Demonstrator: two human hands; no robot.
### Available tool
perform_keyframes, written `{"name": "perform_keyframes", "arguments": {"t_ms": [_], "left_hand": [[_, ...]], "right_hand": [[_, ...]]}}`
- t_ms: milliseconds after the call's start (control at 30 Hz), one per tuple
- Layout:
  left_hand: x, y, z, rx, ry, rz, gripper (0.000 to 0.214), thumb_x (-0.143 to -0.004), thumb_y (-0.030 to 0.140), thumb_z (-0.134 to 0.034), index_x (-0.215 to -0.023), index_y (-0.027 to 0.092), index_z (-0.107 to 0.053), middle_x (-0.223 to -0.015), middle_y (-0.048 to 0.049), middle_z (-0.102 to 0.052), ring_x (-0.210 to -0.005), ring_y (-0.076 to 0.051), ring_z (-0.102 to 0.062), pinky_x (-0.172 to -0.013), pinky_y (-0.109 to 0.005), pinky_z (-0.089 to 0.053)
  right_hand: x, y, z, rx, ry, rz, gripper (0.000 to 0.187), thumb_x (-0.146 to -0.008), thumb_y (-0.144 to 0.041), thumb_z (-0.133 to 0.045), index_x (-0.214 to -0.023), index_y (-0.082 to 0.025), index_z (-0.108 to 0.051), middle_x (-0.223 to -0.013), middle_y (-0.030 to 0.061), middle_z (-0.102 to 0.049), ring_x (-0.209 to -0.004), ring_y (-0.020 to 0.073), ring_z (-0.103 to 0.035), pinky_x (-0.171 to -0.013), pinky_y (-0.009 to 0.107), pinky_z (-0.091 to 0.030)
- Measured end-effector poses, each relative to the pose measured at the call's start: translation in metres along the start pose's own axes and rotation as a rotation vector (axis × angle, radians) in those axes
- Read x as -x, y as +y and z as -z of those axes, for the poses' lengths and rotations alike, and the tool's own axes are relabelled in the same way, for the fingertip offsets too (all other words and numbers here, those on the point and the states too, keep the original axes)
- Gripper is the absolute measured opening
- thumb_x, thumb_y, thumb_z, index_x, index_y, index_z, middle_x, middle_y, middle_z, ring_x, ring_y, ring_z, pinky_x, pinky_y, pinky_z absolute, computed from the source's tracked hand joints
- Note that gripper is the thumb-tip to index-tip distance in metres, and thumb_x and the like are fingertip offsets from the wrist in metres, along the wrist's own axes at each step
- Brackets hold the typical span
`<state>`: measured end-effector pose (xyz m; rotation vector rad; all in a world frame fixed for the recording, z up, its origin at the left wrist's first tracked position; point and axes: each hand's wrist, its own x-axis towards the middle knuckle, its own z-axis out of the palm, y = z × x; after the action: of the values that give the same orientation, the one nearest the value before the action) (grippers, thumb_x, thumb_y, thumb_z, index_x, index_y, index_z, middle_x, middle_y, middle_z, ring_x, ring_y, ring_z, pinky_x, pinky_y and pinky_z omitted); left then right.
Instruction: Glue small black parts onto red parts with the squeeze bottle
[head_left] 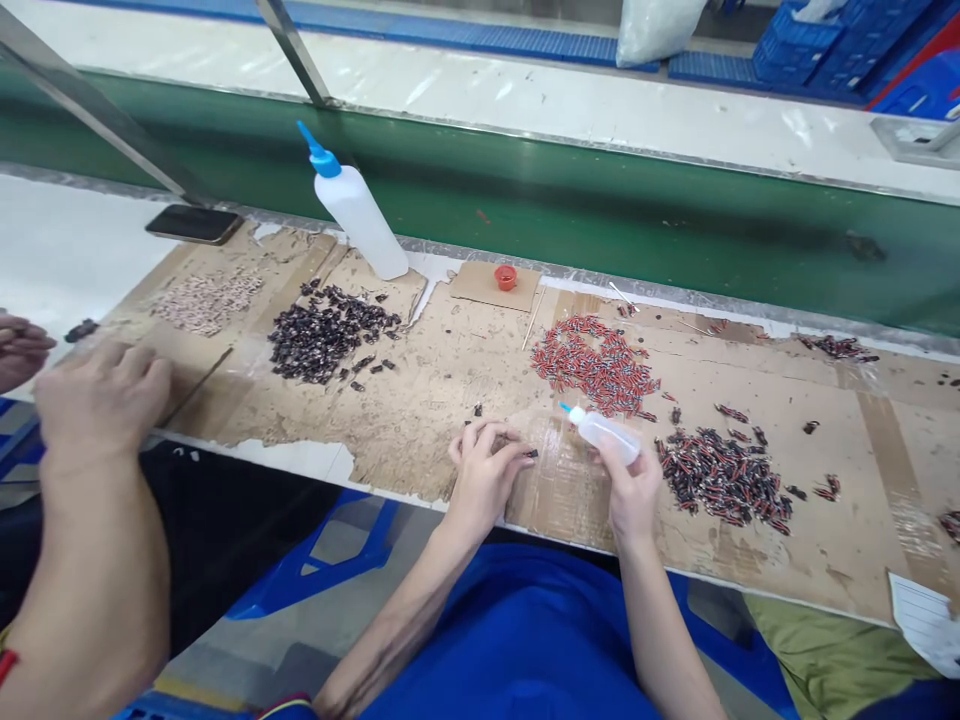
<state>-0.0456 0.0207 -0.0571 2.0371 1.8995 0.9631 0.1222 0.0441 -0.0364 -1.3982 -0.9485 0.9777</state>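
Low over the cardboard, my left hand (pixel 487 462) is closed, pinching a small black part (pixel 532 453) between thumb and fingertip. My right hand (pixel 634 490) grips a small white squeeze bottle (pixel 609 436) with a blue nozzle, tilted so its tip points left toward my left hand. Another small black part (pixel 478 409) lies just beyond my left fingers. Past the bottle spreads a pile of small red parts (pixel 592 365). To the right of my right hand is a heap of mixed black-and-red parts (pixel 724 478).
A pile of black parts (pixel 326 335) and a large white bottle (pixel 364 222) stand to the left. Near the back edge sit a red cup (pixel 505 277) and a phone (pixel 193 224). At far left a co-worker's hands (pixel 105 390) rest over the table. A green conveyor (pixel 540 210) runs behind.
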Motion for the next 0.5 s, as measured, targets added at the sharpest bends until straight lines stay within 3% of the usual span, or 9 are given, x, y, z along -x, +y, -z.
{"name": "perform_keyframes", "arguments": {"t_ms": [167,367,500], "left_hand": [[0.004,-0.001,0.004,0.039,-0.02,0.007,0.008,-0.084,0.02,-0.067,-0.082,0.026,-0.072,-0.093,-0.0053,-0.071,-0.107,-0.028,-0.052,-0.087,-0.046,-0.037],[0.014,-0.013,0.021,0.268,0.039,0.023,0.014,-0.092,0.024,-0.055,-0.09,0.023,-0.068,-0.086,-0.0044,-0.07,-0.091,-0.02,-0.063,-0.081,-0.036,-0.05],[0.013,-0.008,0.024,0.367,0.091,0.01,0.012,-0.091,0.026,-0.057,-0.09,0.021,-0.068,-0.084,-0.0039,-0.071,-0.081,-0.017,-0.066,-0.072,-0.03,-0.055]], "right_hand": [[0.005,-0.005,-0.018,0.315,-0.184,0.166,0.031,-0.074,-0.042,-0.072,-0.095,-0.02,-0.065,-0.091,0.0068,-0.07,-0.079,0.0208,-0.064,-0.073,0.034,-0.051],[0.001,-0.002,-0.014,0.63,0.096,0.402,0.024,-0.085,-0.043,-0.06,-0.089,-0.021,-0.07,-0.09,0.0089,-0.068,-0.088,0.0246,-0.058,-0.083,0.042,-0.046],[-0.006,0.005,-0.017,0.79,0.087,0.447,0.024,-0.085,-0.044,-0.062,-0.078,-0.023,-0.072,-0.083,0.0089,-0.064,-0.084,0.0262,-0.052,-0.078,0.042,-0.044]]}}
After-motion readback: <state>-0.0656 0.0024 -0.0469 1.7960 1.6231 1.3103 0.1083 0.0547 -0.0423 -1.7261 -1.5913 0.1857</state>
